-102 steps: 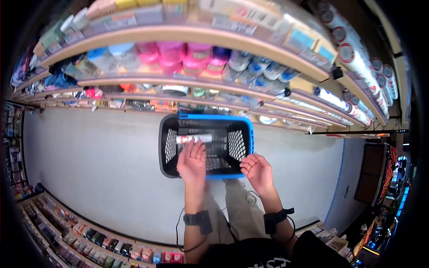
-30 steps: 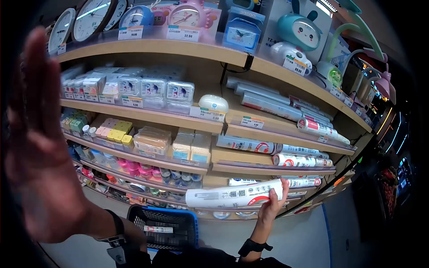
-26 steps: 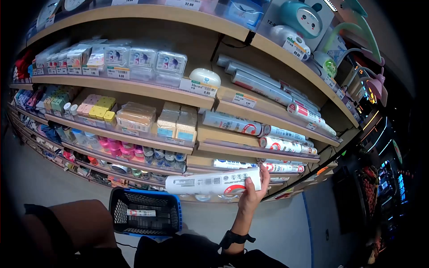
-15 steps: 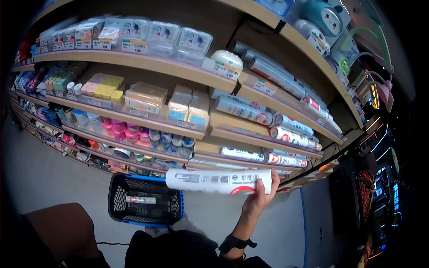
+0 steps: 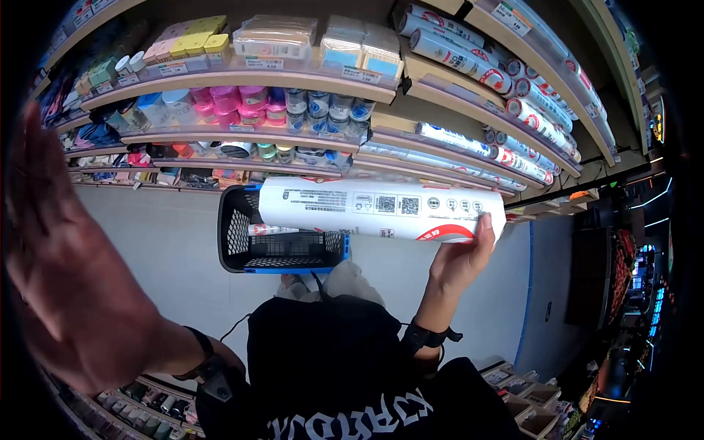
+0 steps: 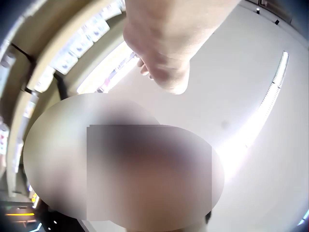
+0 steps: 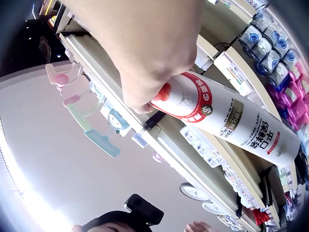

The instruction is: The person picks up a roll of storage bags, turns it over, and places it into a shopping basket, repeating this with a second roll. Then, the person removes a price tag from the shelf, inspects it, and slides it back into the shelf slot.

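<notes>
My right hand (image 5: 460, 260) grips one end of a white printed roll of food storage bags (image 5: 381, 209), thumb over its front. The roll lies nearly level and overlaps the far part of the basket in the head view. Up close in the right wrist view, the same roll (image 7: 227, 113) shows a red ring band beside the hand (image 7: 149, 53). My left hand (image 5: 81, 293) is raised at the left, near the camera, fingers extended and holding nothing. Below stands a black shopping basket (image 5: 233, 235) with a blue rim. Inside it lies another white roll (image 5: 271, 229), partly hidden.
Shelves (image 5: 242, 81) run across the front, with more bag rolls (image 5: 462, 59) at the right and pink-lidded containers (image 5: 227, 103) left of centre. The basket stands on the grey floor (image 5: 161, 242). Low shelving (image 5: 139, 403) stands behind the person.
Since the oldest frame, when both hands were empty, the right hand has taken a roll. Lately the head view has tilted down, and the left hand has come back into view at the left.
</notes>
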A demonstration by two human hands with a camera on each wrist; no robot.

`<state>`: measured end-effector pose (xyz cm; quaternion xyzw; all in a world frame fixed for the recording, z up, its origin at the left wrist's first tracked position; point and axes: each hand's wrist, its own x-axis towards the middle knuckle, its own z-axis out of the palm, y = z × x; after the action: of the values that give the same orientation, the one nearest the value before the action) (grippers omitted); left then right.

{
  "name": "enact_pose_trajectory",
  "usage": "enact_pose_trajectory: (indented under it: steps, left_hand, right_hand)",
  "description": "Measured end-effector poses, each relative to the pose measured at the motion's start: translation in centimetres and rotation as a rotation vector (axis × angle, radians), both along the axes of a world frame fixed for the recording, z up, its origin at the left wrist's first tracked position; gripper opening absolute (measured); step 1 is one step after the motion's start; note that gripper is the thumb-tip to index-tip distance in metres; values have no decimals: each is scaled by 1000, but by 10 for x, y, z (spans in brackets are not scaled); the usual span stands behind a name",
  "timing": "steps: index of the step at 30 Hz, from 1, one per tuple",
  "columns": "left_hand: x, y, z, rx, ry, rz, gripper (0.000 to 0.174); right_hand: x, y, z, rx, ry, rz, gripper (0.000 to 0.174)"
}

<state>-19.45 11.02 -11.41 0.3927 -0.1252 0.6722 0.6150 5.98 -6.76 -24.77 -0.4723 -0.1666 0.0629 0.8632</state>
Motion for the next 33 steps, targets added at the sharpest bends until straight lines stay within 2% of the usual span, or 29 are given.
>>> enact_pose_trajectory:
  steps: [1,2,4,6,11,14,18,27,32,33]
  left_hand:
    - [-1,12,-49,-5,608,414,70]
    - [0,9,-85,-57,793,227,70]
    - [5,-15,-131,-253,1095,69,77]
    - [-3,-37,-151,-313,1233,-9,73]
    - [-40,-46,-185,-508,1106,-56,79]
    - [-60,-44,-193,-535,1074,-23,80]
    - [-64,-44,-198,-601,919,42,82]
    - [-59,-60,-204,-640,779,137,99]
    - [-60,-62,-207,-682,794,205,85]
    - [-60,-58,-210,-659,788,202,81]
  right_hand:
    - [-5,0,-3,31,49,20,60]
    - [-8,-2,-8,3,62,57,56]
    - [-15,-3,-17,45,144,103,55]
    - [-22,-1,-25,27,179,146,57]
    - [-32,-5,-43,-72,190,323,65]
    - [-32,-8,-43,54,294,555,64]
    - [-31,-11,-45,-166,283,481,56]
    - [-41,-11,-40,-440,31,473,58]
    - [-36,-15,-31,-540,-199,468,65]
    - [-34,-15,-26,-520,-196,499,73]
